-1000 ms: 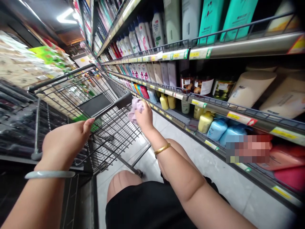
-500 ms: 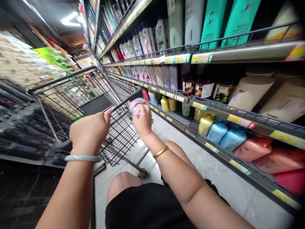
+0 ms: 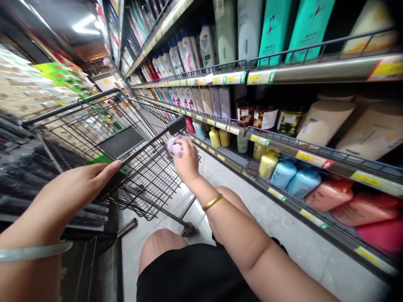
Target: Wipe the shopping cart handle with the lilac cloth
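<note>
A grey wire shopping cart [image 3: 151, 180] stands in front of me, its dark top bar [image 3: 151, 144] running slantwise towards me. My left hand [image 3: 75, 188], a pale bangle at its wrist, lies over the near left end of this bar. Its thumb stretches along the bar; the other fingers are mostly hidden and seem curled round it. In my right hand [image 3: 186, 161], a gold bangle on that wrist, is a bunched light purple cloth [image 3: 175, 145]. The closed fingers hold the cloth against or just beside the wire side, below the bar's right corner.
Shelves [image 3: 283, 75] of shampoo and lotion bottles line the right side, with pump bottles [image 3: 285, 173] on the lowest one. Packaged goods [image 3: 19, 159] hang at the left. Below lie the tiled floor [image 3: 252, 209], my knees and a cart wheel [image 3: 187, 229].
My left hand has slid left and towards me along the bar, its thumb now stretched out. The right hand with the cloth has shifted slightly left and down. The view has turned a little.
</note>
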{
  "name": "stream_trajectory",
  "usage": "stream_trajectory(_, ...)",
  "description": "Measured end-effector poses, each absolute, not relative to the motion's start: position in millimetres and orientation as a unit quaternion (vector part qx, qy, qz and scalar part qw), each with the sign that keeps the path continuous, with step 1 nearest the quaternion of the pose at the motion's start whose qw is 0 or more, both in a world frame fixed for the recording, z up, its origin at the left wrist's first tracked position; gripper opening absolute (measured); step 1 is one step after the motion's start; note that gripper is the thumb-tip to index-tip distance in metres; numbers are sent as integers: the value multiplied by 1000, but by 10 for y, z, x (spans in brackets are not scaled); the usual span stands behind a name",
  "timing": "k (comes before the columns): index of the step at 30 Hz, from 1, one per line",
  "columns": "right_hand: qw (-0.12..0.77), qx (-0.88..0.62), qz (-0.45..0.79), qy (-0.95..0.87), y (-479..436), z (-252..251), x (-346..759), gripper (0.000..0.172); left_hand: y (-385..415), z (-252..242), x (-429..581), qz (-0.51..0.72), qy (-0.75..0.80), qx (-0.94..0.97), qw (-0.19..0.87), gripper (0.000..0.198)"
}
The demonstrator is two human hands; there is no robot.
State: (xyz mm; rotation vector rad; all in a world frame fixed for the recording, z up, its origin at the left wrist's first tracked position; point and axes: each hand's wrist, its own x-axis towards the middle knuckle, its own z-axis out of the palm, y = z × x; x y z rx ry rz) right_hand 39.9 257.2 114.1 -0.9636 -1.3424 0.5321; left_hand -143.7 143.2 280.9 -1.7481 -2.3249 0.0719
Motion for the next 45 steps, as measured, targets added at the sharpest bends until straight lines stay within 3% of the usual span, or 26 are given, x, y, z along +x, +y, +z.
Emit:
stream_trajectory(4, 614, -311, 184, -702, 2385, 1232, 249, 23, 1404, 2655, -1343, 61, -847, -513, 129, 68)
stream_trajectory(10, 619, -543, 302, -480, 2761, 1088, 577, 28, 1347, 2552, -1173, -60, -796, -578, 167, 70)
stream_trajectory(14, 627, -475, 253, -563, 2469, 1112, 333, 21, 1376, 2514, -1094, -120, -763, -607, 186, 73)
stream_trajectory(18, 606, -414, 222, -643, 2301, 1150, 207, 23, 1423, 2524, -980, -65, -778, -594, 196, 76)
stream_trajectory(23, 588, -543, 283, -528, 2724, 1083, 596, 27, 1507, 2574, -814, 36, -806, -560, 188, 77)
stream_trajectory(26, 579, -547, 303, -523, 2631, 1130, 540, 22, 1593, 2565, -704, 32, -805, -561, 189, 81)
stream_trajectory(32, 631, -391, 225, -631, 2147, 1250, 184, 15, 1740, 2520, -519, 6, -781, -588, 208, 83)
stream_trajectory(39, 588, -526, 276, -549, 2426, 1218, 470, 23, 1823, 2519, -433, -1, -782, -591, 197, 81)
stream_trajectory(45, 603, -378, 219, -667, 1960, 1386, 209, 18, 1922, 2536, -423, -16, -779, -600, 181, 76)
